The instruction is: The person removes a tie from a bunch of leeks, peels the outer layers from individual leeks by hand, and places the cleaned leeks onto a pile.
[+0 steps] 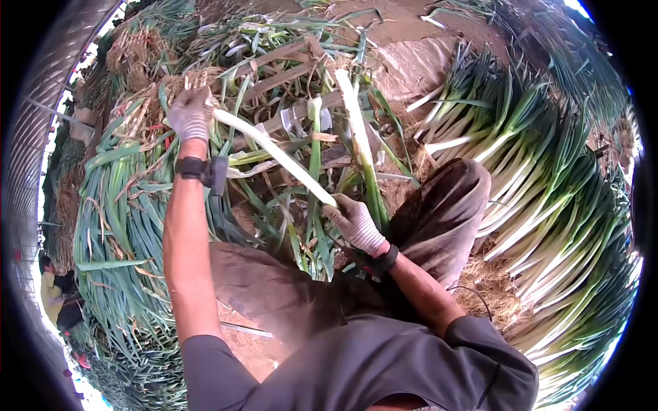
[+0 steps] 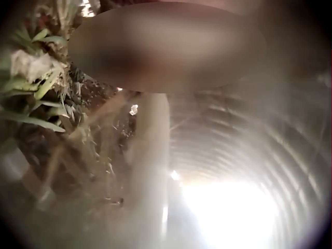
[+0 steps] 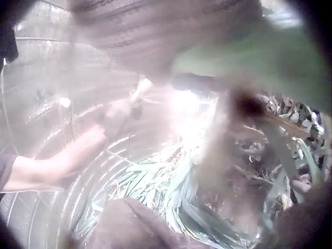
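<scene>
Ground: I look down on brown soil strewn with green and dry leaf litter, with wooden slats lying among it.
Tunnel: a curved, ribbed wall arches along the left edge, and another person shows small beside it.
Left-hand heap: long blue-green leaves are piled beside the seated person's knee.
Right-hand row: leek-like plants lie side by side, white shanks toward the person, green tops away.
Pale stalk: it slants in the air above the litter, between the two gloved hands, one end beside the left hand, the other at the right.
Left hand: it is out at the end of an extended arm, higher in my head view; its fingers look bent, but I cannot tell whether they pinch the stalk.
Right hand: elbow bent, near the raised knee, it grips the stalk's lower end.
Between the knees: two other stalks lean with pale ends up.
Left wrist view: I get the stalk close up, plus roof ribs and glare; a smeared oval covers the top.
Right wrist view: a blurred green leaf fills the near corner, unseen so closely from the head.
</scene>
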Available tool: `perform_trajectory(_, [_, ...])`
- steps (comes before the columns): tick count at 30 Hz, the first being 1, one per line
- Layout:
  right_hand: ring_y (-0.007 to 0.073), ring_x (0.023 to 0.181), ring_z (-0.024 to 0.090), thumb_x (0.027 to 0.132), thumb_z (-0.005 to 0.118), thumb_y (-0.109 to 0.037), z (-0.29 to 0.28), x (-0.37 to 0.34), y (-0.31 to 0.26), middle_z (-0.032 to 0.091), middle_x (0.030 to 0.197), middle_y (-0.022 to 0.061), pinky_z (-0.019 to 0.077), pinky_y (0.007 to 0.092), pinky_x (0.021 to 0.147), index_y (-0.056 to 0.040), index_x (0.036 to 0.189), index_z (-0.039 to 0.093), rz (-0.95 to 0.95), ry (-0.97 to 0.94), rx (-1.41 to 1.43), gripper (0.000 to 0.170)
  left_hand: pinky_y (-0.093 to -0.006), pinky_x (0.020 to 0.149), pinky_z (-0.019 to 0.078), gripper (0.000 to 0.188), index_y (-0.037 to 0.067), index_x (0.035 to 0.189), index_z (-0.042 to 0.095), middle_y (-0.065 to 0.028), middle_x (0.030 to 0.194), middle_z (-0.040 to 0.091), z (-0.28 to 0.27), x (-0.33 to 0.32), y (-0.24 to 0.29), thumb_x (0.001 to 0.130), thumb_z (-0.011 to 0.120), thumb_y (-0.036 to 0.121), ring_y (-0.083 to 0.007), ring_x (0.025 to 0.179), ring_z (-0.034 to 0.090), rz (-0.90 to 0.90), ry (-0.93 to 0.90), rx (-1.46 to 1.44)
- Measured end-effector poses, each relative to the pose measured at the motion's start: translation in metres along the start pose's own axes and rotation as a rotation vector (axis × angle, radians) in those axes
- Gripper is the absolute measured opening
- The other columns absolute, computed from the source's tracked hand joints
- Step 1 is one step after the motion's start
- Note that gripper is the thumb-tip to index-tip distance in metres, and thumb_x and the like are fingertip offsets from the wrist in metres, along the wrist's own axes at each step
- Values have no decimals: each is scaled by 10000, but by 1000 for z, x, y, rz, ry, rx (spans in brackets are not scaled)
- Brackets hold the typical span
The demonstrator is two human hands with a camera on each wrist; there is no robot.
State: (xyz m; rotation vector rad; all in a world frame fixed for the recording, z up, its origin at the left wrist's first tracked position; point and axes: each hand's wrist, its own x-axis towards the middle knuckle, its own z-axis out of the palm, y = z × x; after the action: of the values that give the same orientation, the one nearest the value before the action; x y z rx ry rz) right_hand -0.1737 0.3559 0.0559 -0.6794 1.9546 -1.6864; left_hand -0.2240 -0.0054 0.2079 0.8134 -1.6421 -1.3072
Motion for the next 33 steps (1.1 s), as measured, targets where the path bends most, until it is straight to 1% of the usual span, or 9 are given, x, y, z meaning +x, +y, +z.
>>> perform_trajectory(7, [101, 692, 535, 940, 666, -202, -20, -4, -33, 633, 780, 73, 479, 292, 627, 32, 1115, 628, 78, 43, 210, 295, -369, 643, 560, 113, 15, 852, 646, -93, 824, 670, -34, 89, -17, 780, 731, 34, -255, 692, 644, -9, 384, -349])
perform_trajectory(10, [83, 666, 524, 937, 679, -185, -49, 8, -42, 603, 792, -7, 441, 252, 565, 2, 1057, 641, 222, 341, 242, 226, -372, 765, 550, 134, 36, 916, 656, -84, 929, 678, -32, 68, -8, 849, 641, 150, -264, 841, 643, 192, 208, -189])
perform_trajectory(12, [52, 607, 470, 928, 686, -185, -64, 35, -23, 591, 741, -30, 402, 248, 529, 7, 1016, 655, 140, 469, 311, 213, -338, 706, 529, 194, 78, 957, 651, -61, 831, 668, 13, 35, -58, 820, 687, 209, -208, 761, 644, 372, -360, 332])
perform_trajectory(13, [49, 614, 472, 915, 703, -205, -71, 51, 1, 590, 747, -37, 393, 236, 536, 5, 1006, 659, 147, 486, 364, 233, -350, 652, 523, 223, 74, 954, 656, -65, 791, 664, 46, -29, -61, 822, 685, 252, -189, 706, 637, -37, -438, 8])
perform_trajectory(15, [59, 627, 482, 895, 712, -204, -83, 64, 18, 598, 756, -37, 390, 233, 559, -7, 1015, 675, 232, 486, 451, 234, -340, 614, 542, 316, 40, 981, 651, -56, 788, 663, 117, -91, -108, 764, 768, 238, -154, 731, 644, -286, -619, 101])
perform_trajectory(16, [63, 620, 487, 890, 711, -197, -88, 65, 25, 599, 752, -34, 394, 238, 546, -10, 1017, 679, 247, 475, 371, 228, -250, 793, 563, 283, 41, 988, 663, -90, 827, 654, 146, -121, -111, 772, 809, 151, -199, 806, 669, -484, -632, -31])
perform_trajectory(20, [97, 653, 521, 838, 692, -150, -94, 48, 58, 624, 778, 12, 426, 250, 601, -16, 991, 689, 382, 442, 301, 203, -319, 749, 542, 419, -9, 1092, 664, -149, 922, 721, 224, -153, -150, 778, 809, 228, -238, 758, 672, 89, -665, 301])
perform_trajectory(29, [148, 800, 657, 868, 676, -62, -78, 64, 52, 687, 956, 83, 540, 276, 738, 47, 1139, 648, 271, 479, 601, 293, -248, 639, 481, 111, -8, 903, 715, -31, 817, 705, 197, -158, -153, 842, 713, 86, -119, 681, 602, -343, -559, -452])
perform_trajectory(33, [99, 811, 610, 901, 708, -120, -55, 63, 43, 681, 961, 42, 508, 246, 751, 14, 1167, 657, 166, 448, 513, 302, -258, 736, 524, 184, 21, 1049, 717, -27, 861, 697, 173, -159, -151, 897, 650, 100, -112, 744, 623, -360, -592, -265])
